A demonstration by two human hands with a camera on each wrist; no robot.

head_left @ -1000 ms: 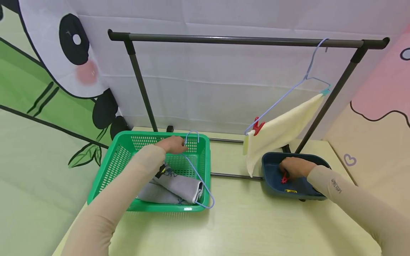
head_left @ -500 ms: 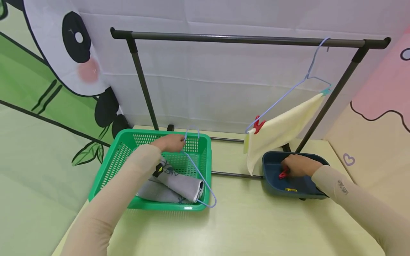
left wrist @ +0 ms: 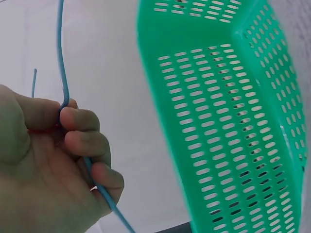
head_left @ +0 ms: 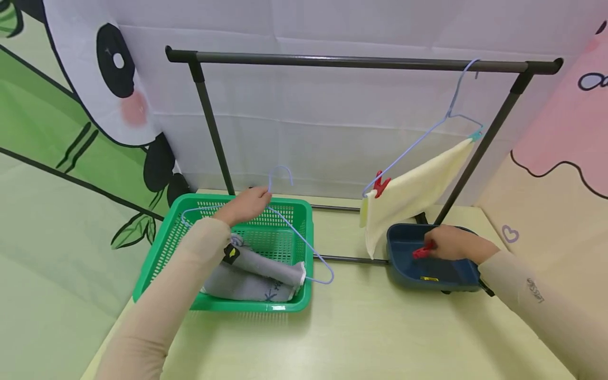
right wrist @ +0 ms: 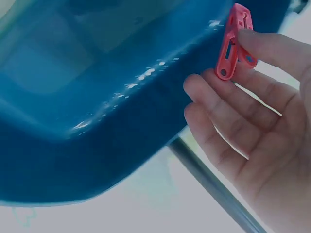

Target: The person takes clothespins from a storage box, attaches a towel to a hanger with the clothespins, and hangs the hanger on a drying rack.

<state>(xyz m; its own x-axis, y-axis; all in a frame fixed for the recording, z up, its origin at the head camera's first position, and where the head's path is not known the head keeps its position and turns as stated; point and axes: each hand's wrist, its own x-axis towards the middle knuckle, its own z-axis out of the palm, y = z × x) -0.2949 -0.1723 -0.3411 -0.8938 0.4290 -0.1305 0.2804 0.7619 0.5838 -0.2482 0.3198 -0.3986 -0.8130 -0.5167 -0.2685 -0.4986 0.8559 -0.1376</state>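
My left hand grips a blue wire hanger near its neck, over the back of the green basket; the left wrist view shows the fingers curled round the wire. A grey cloth lies folded in that basket, and the hanger's right end passes in front of the cloth's edge. My right hand pinches a red clothespin between thumb and finger, over the dark blue bin. In the right wrist view the other fingers are loosely extended beside the bin's wall.
A dark rack stands behind. From its bar a second blue hanger carries a pale yellow cloth, fastened with a red clothespin and a teal clip. Printed curtains surround the light table.
My left hand has risen slightly, lifting the hanger so that more of it shows above the basket. My right hand has lifted the red clothespin a little within the bin.
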